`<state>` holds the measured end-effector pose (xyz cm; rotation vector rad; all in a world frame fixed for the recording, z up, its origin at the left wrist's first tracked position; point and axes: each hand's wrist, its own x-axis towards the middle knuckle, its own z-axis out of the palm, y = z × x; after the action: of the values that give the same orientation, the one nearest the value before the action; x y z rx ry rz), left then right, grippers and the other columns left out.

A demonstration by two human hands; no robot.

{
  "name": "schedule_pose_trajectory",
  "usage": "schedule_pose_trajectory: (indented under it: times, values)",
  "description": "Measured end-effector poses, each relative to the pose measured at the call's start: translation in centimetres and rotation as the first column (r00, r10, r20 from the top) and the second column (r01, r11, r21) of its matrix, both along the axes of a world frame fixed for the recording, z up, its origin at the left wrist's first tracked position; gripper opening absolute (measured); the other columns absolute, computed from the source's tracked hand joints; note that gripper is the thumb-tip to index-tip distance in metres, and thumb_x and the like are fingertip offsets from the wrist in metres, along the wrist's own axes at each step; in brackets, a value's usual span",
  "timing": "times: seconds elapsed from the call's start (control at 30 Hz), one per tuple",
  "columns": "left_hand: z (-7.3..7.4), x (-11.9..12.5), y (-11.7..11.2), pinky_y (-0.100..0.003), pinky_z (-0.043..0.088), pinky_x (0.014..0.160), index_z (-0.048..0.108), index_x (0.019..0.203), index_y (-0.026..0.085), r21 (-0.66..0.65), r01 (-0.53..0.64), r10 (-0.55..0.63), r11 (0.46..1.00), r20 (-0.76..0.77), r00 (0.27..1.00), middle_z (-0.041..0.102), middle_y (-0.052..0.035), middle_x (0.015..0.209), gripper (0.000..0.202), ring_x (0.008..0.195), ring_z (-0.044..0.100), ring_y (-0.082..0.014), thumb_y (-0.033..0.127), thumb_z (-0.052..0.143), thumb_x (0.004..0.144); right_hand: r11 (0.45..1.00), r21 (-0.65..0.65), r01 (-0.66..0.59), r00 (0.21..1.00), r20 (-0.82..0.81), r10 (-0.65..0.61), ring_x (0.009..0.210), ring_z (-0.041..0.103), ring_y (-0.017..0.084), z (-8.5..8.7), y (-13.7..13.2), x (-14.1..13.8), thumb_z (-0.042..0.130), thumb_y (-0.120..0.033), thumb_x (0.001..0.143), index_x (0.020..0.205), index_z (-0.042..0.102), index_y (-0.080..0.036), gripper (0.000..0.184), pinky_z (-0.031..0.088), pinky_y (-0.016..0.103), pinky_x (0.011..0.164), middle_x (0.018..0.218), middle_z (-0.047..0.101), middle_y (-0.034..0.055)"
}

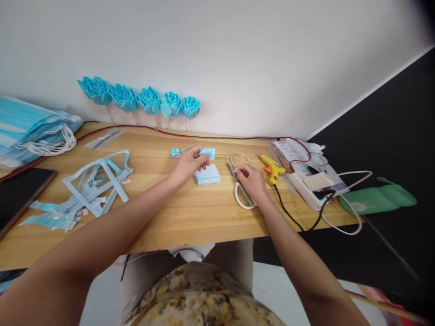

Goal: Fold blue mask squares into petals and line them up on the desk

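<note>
Within left hand (189,161), blue piece (211,153) partly hidden.

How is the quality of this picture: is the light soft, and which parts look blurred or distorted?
Head view: soft light, without harsh glare on the wooden table; head view, upper right corner: dark; head view, right side: the green object looks stretched and somewhat soft; head view, middle: the left hand and right hand look clearer.
</note>
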<state>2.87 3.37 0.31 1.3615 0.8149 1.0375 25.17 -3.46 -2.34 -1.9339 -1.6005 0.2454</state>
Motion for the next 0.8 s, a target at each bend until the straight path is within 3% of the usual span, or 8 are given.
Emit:
schedule_pose_trajectory:
  times: [0.2,0.4,0.53,0.63,0.8]
  values:
    - [0.0,0.1,-0.2,-0.021,0.038,0.049,0.056,0.068,0.015,0.003,0.006,-0.006,1.0,0.0,1.0,0.06,-0.0001,0.06,0.017,0.051,0.05,-0.0082,0.029,0.062,0.077,0.999,0.015,0.028,0.999,-0.043,-0.027,0.07,0.065,0.019,-0.1,0.3,0.2,0.054,-0.033,0.08,0.078,0.065,-0.019,0.018,0.048,0.03,0.069,0.076,0.072,0.0044]
    - [0.1,0.2,-0.3,-0.021,0.037,0.048,0.056,0.065,0.015,-0.027,0.019,-0.02,0.999,-0.019,1.0,0.058,0.0,0.059,0.019,0.051,0.048,-0.0079,0.03,0.064,0.074,0.999,0.017,0.04,0.952,-0.305,-0.033,0.067,0.066,0.018,-0.7,0.6,0.8,0.052,-0.031,0.081,0.082,0.06,-0.02,0.014,0.052,0.031,0.067,0.077,0.072,0.0033]
    - [0.4,0.1,-0.4,-0.022,0.036,0.049,0.056,0.064,0.015,-0.065,0.037,-0.038,0.997,-0.007,0.999,0.057,0.0006,0.058,0.021,0.05,0.047,-0.0078,0.032,0.065,0.073,0.991,0.132,-0.017,0.979,-0.198,0.043,0.072,0.064,0.018,0.8,0.0,0.0,0.054,-0.034,0.084,0.081,0.064,-0.02,0.018,0.05,0.031,0.069,0.081,0.071,0.0031]
    - [0.4,0.0,-0.3,-0.022,0.037,0.05,0.055,0.064,0.015,-0.092,0.058,-0.058,0.994,-0.003,0.998,0.056,0.0011,0.057,0.021,0.049,0.047,-0.0077,0.032,0.066,0.072,0.931,0.34,-0.132,0.982,-0.08,0.169,0.078,0.062,0.018,3.1,-0.3,-1.4,0.054,-0.034,0.088,0.083,0.066,-0.021,0.018,0.048,0.03,0.069,0.084,0.07,0.0035]
    - [0.4,0.0,-0.2,-0.022,0.037,0.05,0.054,0.065,0.015,-0.119,0.072,-0.073,0.99,-0.004,0.997,0.056,0.0014,0.056,0.023,0.049,0.047,-0.008,0.034,0.065,0.072,0.755,0.538,-0.376,0.927,0.23,0.298,0.077,0.059,0.018,6.0,1.3,-4.0,0.054,-0.025,0.09,0.084,0.064,-0.022,0.013,0.046,0.033,0.073,0.081,0.068,0.0043]
